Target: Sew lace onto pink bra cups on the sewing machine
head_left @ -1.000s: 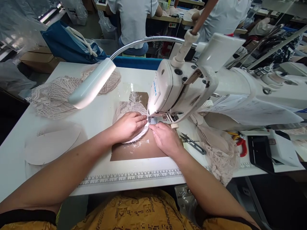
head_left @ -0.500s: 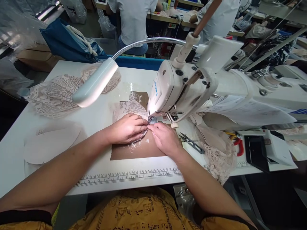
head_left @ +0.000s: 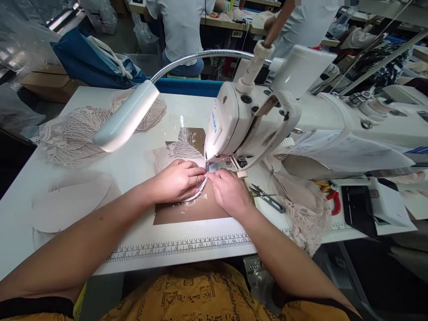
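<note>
A pale pink lace piece (head_left: 182, 150) with a curved, bound edge lies under the needle end of a white sewing machine (head_left: 220, 120). My left hand (head_left: 179, 180) rests over it, fingers close together and fingertips pressing the lace near the presser foot. Just right of the needle, my right hand (head_left: 230, 189) has its thumb and index finger closed at the fabric's edge, almost touching the left fingertips. Beneath both hands is a shiny brown sheet (head_left: 187, 216) on the white table. My palms hide part of the lace, and its grip points are partly covered.
Thread snips (head_left: 267, 198) lie right of my right hand, near more lace (head_left: 307, 209) and red-handled scissors (head_left: 334, 201). A lamp (head_left: 127, 118) hangs over the left side. Gathered lace (head_left: 73, 133) and pale cup pieces (head_left: 70, 205) lie left. A ruler strip (head_left: 187, 247) runs along the front edge.
The lace has turned slightly under my left hand, showing more of its white curved edge below the fingers. Both hands stay close to the needle; the whole view has shifted slightly.
</note>
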The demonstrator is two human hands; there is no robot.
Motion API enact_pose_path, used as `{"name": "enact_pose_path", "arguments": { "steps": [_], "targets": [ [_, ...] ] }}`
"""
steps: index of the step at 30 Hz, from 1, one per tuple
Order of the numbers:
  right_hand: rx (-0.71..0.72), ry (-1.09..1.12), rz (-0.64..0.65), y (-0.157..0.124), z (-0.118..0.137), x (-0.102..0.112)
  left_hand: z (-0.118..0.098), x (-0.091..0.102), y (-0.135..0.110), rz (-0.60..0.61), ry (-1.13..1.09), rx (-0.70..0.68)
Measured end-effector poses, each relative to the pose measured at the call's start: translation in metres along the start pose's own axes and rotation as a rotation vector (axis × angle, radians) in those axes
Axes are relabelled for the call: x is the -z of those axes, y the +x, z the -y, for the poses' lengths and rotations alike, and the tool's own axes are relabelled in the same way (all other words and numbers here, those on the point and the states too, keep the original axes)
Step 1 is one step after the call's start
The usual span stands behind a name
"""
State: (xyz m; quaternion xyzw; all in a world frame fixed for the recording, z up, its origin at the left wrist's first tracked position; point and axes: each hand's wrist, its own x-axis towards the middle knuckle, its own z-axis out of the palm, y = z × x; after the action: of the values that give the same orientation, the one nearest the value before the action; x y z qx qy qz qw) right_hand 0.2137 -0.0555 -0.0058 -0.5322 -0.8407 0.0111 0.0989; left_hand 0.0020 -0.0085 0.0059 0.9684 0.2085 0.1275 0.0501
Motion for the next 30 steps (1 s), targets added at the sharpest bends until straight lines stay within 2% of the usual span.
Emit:
{"name": "enact_pose_path", "arguments": {
  "steps": [9, 19, 25, 30],
  "targets": [
    [0.027, 0.096, -0.042, -0.005, -0.0068, 0.0004, 0.0031, 0.0047, -0.0007, 0.0, -0.135, 0.02],
    [0.161, 0.13, -0.059, -0.0062, -0.0071, 0.0015, 0.0074, 0.0003, -0.0028, -0.081, -0.219, 0.0],
    [0.113, 0.058, -0.009, -0.0023, -0.004, 0.0029, 0.0083, 0.0001, -0.0026, -0.083, -0.225, 0.003],
    [0.077, 0.004, 0.014, -0.0025, -0.0008, 0.0038, 0.0068, -0.0011, -0.0022, -0.034, -0.134, -0.016]
  ]
}}
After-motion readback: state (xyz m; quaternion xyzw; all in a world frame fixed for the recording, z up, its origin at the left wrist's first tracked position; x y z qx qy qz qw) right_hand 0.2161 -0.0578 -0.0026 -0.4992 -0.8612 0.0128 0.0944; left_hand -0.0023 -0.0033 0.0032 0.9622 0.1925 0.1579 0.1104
